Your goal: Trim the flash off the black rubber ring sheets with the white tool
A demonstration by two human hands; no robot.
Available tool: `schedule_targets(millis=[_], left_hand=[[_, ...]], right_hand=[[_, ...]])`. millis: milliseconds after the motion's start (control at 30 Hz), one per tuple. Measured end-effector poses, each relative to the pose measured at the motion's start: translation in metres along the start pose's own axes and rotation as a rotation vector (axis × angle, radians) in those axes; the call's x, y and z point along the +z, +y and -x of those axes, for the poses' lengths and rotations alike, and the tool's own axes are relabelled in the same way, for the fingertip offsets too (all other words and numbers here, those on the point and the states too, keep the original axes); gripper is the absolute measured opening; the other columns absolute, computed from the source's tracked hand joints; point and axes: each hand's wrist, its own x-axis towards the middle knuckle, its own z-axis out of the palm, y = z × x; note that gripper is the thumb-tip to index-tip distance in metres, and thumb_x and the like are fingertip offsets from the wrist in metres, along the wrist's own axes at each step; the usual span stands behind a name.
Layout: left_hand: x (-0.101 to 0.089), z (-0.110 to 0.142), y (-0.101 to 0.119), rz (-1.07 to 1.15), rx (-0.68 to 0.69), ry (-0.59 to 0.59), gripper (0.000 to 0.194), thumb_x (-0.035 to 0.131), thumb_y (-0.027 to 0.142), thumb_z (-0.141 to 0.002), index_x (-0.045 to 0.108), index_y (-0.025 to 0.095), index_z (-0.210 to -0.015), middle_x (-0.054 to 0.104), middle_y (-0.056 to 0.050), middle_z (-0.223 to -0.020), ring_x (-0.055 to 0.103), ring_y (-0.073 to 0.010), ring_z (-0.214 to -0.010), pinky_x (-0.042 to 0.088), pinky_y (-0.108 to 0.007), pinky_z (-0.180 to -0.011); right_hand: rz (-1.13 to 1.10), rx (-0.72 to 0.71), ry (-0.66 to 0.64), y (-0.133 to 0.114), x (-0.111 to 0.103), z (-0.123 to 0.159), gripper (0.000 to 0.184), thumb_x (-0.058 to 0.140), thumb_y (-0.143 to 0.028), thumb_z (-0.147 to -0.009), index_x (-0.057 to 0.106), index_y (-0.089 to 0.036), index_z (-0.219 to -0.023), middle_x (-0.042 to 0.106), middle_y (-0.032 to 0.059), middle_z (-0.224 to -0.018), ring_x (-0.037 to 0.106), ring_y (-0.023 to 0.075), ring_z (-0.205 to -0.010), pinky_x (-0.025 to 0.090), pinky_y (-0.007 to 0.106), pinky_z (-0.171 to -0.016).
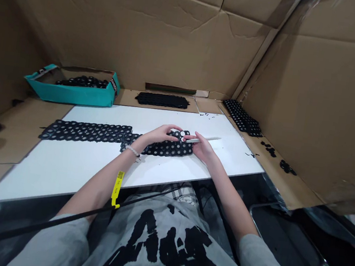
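Note:
A long black perforated sheet (86, 132) of ring-shaped parts lies across the white board (62, 166). My left hand (160, 134) rests on the sheet's right end, its fingers curled and pinching a part near the sheet's top edge. Close beside it, my right hand (201, 147) grips a thin white stick-like tool (206, 140), whose tip points at the same spot. A bead bracelet sits on my left wrist, and a yellow tag hangs from a black cable over my forearm.
A teal box (71, 93) with black rings stands at the back left. More black sheets lie at the back centre (162, 100) and back right (243, 117). Loose black scraps (271, 151) dot the cardboard at right. Cardboard walls enclose the bench.

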Motion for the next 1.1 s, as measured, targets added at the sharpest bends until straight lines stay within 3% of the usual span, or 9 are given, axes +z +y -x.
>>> schedule_targets(millis=[100, 233, 467, 633, 767, 900, 1000, 1100], left_hand=[[-0.002, 0.005, 0.007, 0.063, -0.017, -0.058, 0.068, 0.074, 0.041, -0.074, 0.059, 0.014, -0.135, 0.06, 0.001, -0.08, 0.043, -0.013, -0.066, 0.035, -0.027, -0.066], [-0.003, 0.008, 0.014, 0.177, -0.04, -0.129, 0.076, 0.078, 0.039, -0.068, 0.058, 0.013, -0.137, 0.046, 0.006, -0.064, 0.033, -0.011, -0.059, 0.028, -0.026, -0.059], [0.002, 0.007, 0.015, 0.295, -0.074, -0.131, 0.084, 0.081, 0.042, -0.067, 0.053, 0.013, -0.142, 0.026, 0.01, -0.056, 0.019, -0.0086, -0.052, 0.014, -0.025, -0.05], [0.003, 0.007, 0.011, 0.336, -0.086, -0.187, 0.085, 0.082, 0.044, -0.067, 0.053, 0.012, -0.141, 0.024, 0.011, -0.053, 0.017, -0.007, -0.049, 0.01, -0.024, -0.047], [0.004, 0.006, 0.009, 0.366, -0.101, -0.21, 0.088, 0.082, 0.047, -0.064, 0.053, 0.011, -0.14, 0.036, 0.01, -0.054, 0.026, -0.0075, -0.049, 0.017, -0.023, -0.048], [0.003, 0.004, 0.009, 0.21, -0.086, -0.168, 0.076, 0.078, 0.047, -0.066, 0.06, 0.015, -0.132, 0.06, 0.002, -0.074, 0.048, -0.0129, -0.064, 0.035, -0.024, -0.06], [-0.002, 0.003, 0.006, -0.027, -0.049, -0.098, 0.057, 0.077, 0.048, -0.066, 0.069, 0.017, -0.114, 0.069, -0.004, -0.095, 0.057, -0.0194, -0.085, 0.042, -0.028, -0.076], [-0.006, 0.004, 0.003, -0.163, -0.08, -0.1, 0.042, 0.074, 0.052, -0.068, 0.069, 0.016, -0.088, 0.068, -0.002, -0.083, 0.057, -0.0204, -0.08, 0.042, -0.03, -0.075]], right_hand=[[0.052, 0.0, 0.03, 0.001, 0.002, 0.0, 0.054, 0.048, -0.062, -0.087, 0.078, -0.017, -0.086, 0.075, 0.0116, -0.092, 0.065, 0.0254, -0.09, 0.051, 0.037, -0.083], [-0.011, 0.034, 0.04, 0.002, 0.007, 0.002, 0.051, 0.051, -0.06, -0.085, 0.076, -0.016, -0.079, 0.075, 0.0117, -0.087, 0.063, 0.023, -0.078, 0.05, 0.035, -0.075], [-0.091, 0.042, 0.096, 0.002, 0.007, -0.001, 0.04, 0.049, -0.046, -0.084, 0.072, -0.016, -0.072, 0.073, 0.0121, -0.081, 0.06, 0.022, -0.069, 0.05, 0.036, -0.07], [-0.019, 0.005, 0.132, 0.004, 0.011, -0.003, 0.034, 0.048, -0.042, -0.079, 0.068, -0.017, -0.071, 0.071, 0.013, -0.078, 0.062, 0.0261, -0.077, 0.051, 0.039, -0.074], [-0.037, -0.006, 0.154, 0.005, 0.013, -0.005, 0.03, 0.05, -0.041, -0.076, 0.066, -0.018, -0.068, 0.071, 0.0125, -0.075, 0.062, 0.0262, -0.076, 0.051, 0.04, -0.076], [-0.013, -0.023, 0.178, 0.004, 0.011, -0.004, 0.031, 0.051, -0.045, -0.073, 0.066, -0.018, -0.067, 0.071, 0.0119, -0.072, 0.063, 0.027, -0.079, 0.052, 0.039, -0.077], [0.031, -0.092, 0.225, 0.001, 0.008, -0.002, 0.034, 0.051, -0.047, -0.073, 0.066, -0.019, -0.064, 0.071, 0.011, -0.07, 0.065, 0.0271, -0.082, 0.051, 0.038, -0.083], [0.035, -0.125, 0.284, 0.0, 0.006, 0.001, 0.037, 0.048, -0.046, -0.075, 0.067, -0.018, -0.061, 0.072, 0.0106, -0.072, 0.065, 0.0263, -0.083, 0.051, 0.037, -0.084]])
